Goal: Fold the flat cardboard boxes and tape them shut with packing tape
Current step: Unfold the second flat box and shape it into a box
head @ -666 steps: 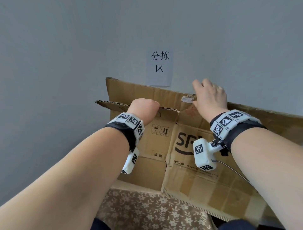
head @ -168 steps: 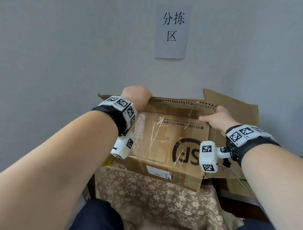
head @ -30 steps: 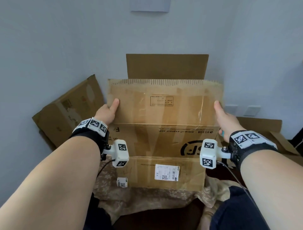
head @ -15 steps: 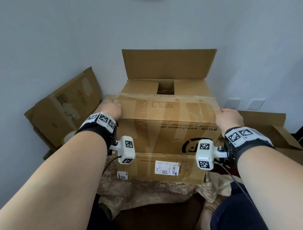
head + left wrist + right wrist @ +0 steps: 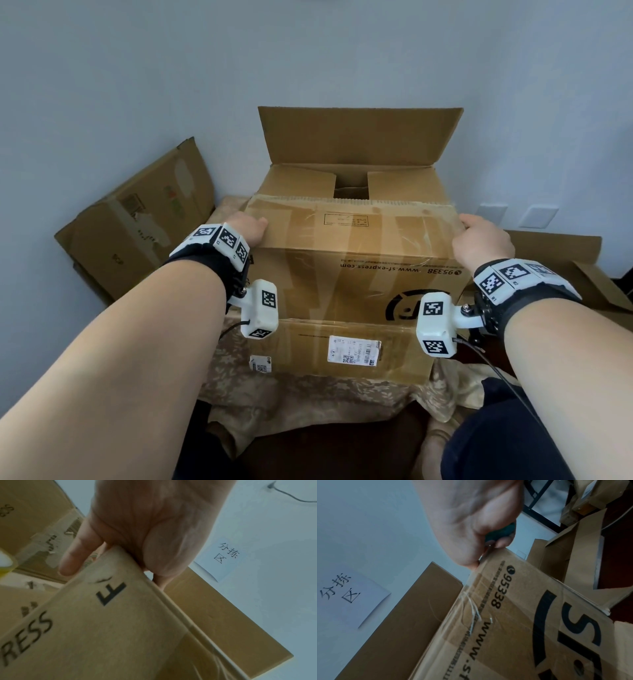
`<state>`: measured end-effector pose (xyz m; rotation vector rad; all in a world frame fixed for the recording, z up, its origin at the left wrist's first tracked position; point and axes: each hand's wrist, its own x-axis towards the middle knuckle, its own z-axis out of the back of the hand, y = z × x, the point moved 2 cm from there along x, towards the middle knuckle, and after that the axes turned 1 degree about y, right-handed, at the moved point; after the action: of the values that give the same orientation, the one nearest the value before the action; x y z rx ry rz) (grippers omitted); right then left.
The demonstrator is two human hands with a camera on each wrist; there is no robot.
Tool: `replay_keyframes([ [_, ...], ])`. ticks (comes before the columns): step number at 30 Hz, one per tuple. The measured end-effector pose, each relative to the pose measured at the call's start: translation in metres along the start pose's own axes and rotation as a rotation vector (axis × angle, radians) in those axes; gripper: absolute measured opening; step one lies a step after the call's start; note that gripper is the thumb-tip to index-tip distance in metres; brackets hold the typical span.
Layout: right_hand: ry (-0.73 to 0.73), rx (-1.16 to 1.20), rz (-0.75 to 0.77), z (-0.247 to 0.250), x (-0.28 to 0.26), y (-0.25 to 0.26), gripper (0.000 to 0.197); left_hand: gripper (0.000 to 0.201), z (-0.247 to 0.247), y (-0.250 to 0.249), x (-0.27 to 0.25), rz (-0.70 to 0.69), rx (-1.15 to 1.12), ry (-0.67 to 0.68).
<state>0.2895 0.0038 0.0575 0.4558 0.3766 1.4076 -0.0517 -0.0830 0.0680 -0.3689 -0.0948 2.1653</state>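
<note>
A brown SF-Express cardboard box [image 5: 342, 274] stands on a floral cloth. Its two side flaps are folded in and its far flap [image 5: 359, 137] stands upright against the wall. The near flap [image 5: 349, 222] lies folded down over the top. My left hand [image 5: 248, 228] grips the flap's left end, thumb on top and fingers down the box's side [image 5: 145, 527]. My right hand [image 5: 479, 236] sits at the flap's right corner, thumb on the cardboard. Its fingers are curled round a teal-handled tool [image 5: 501, 532] with a metal part.
A flattened box [image 5: 137, 219] leans on the wall at the left. More cardboard [image 5: 565, 260] lies at the right. The floral cloth [image 5: 308, 394] hangs over the front edge. A yellowish roll [image 5: 6, 563] shows at the left. A paper sign [image 5: 223, 555] hangs on the wall.
The near flap stood upright a second ago and now lies folded down over the box's top. Both hands came down with it, staying at its two ends.
</note>
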Motion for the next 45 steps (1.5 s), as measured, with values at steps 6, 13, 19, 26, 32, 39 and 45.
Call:
replay_keyframes([
  [6,0.114,-0.365,0.028,0.009,0.002,0.030,0.022,0.051,0.022,-0.027,-0.001,0.000,0.351,-0.037],
  [13,0.396,-0.523,0.148,-0.015,0.009,0.043,0.058,0.103,0.035,-0.066,-0.005,-0.117,0.373,-0.142],
  [19,0.412,-0.546,0.196,-0.022,0.019,0.043,0.062,0.031,0.044,-0.100,-0.019,-0.456,0.098,-0.778],
  [26,0.386,-0.507,0.212,-0.024,0.025,0.040,0.058,0.050,0.006,-0.098,0.010,-0.301,0.252,-0.132],
  [32,0.033,-0.168,0.033,-0.017,0.031,0.013,0.035,0.061,-0.013,-0.069,0.024,-0.073,0.262,0.007],
  [39,0.176,-0.022,-0.016,-0.040,0.052,-0.013,0.070,0.053,-0.011,-0.056,0.019,-0.037,0.222,-0.013],
  [45,0.083,-0.079,0.050,-0.021,0.044,0.009,0.056,0.049,0.001,-0.028,0.037,-0.034,0.113,-0.071],
])
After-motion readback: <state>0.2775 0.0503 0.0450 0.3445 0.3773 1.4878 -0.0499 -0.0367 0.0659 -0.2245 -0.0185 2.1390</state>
